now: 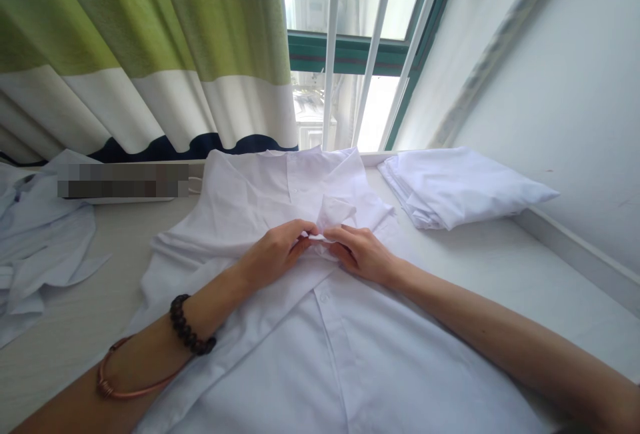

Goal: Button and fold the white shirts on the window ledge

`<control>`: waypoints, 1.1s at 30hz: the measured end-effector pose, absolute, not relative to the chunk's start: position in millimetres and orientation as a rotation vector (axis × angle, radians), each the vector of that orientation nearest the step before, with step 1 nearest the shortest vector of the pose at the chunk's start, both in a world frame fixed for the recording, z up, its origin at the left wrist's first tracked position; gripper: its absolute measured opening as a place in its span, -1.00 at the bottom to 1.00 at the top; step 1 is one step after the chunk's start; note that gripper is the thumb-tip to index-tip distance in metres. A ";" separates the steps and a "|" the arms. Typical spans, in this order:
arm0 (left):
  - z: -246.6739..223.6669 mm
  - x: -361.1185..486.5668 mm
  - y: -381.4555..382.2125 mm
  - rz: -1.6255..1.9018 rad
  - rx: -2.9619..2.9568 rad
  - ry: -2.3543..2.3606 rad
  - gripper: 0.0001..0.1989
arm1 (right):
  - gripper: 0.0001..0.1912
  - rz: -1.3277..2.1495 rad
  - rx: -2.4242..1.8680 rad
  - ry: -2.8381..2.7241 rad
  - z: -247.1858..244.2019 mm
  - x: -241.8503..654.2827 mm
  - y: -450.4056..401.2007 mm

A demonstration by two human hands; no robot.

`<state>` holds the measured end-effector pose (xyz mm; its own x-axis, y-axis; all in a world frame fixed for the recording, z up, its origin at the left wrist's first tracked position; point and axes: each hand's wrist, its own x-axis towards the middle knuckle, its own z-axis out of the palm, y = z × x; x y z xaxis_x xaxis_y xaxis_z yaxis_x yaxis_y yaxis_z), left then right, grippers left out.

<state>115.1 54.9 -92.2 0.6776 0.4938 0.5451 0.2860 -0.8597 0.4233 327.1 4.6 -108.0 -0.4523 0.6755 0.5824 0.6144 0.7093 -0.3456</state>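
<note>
A white buttoned garment point(280, 341) lies spread across the pale surface, its top edge towards the window. Near its middle, my left hand point(277, 247) pinches a small fold of the white cloth. My right hand point(363, 254) pinches the same part just to the right, the fingertips of both hands almost touching. A raised flap of cloth point(336, 211) stands up just beyond the fingers. One button point(324, 297) shows on the front strip below the hands. What lies between the fingertips is partly hidden. Dark beads and a copper-coloured bangle are on my left wrist and forearm.
A folded white cloth point(465, 184) lies at the back right beside the wall. More crumpled white cloth point(45, 247) is at the left. A blurred-out flat object point(123, 181) sits at the back left, below a green and white curtain point(150, 34). White bars point(373, 47) cross the window.
</note>
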 end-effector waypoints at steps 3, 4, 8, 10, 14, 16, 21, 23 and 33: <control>-89.4 114.0 55.3 1.054 2.687 0.499 -0.89 | -0.83 0.103 -0.955 -2.148 -106.9 325.4 3.1; -88.4 113.9 55.2 1.072 2.699 0.466 -0.90 | -0.85 0.124 -0.964 -2.126 -106.1 324.6 2.4; -86.6 113.8 54.0 1.073 2.664 0.438 -0.91 | -0.87 0.260 -1.054 -2.060 -103.4 322.0 0.0; -87.4 114.1 53.7 1.040 2.606 0.511 -0.89 | -0.87 0.346 -1.070 -2.045 -103.0 321.5 -0.2; -88.2 117.0 53.7 0.901 2.295 0.721 -0.84 | -0.90 0.528 -1.074 -1.966 -102.4 320.1 1.7; -86.8 119.5 54.0 0.840 2.099 0.750 -0.79 | -0.90 0.580 -1.074 -1.951 -101.7 319.3 2.8; -82.8 124.2 55.3 0.839 1.849 0.752 -0.76 | -0.90 0.641 -1.069 -1.938 -98.7 318.2 3.7; -82.7 124.3 56.4 0.833 1.810 0.746 -0.77 | -0.91 0.663 -1.071 -1.935 -97.8 318.4 3.6; -84.4 120.3 58.1 0.790 1.691 0.682 -0.78 | -0.86 0.834 -1.120 -1.830 -95.3 317.1 2.0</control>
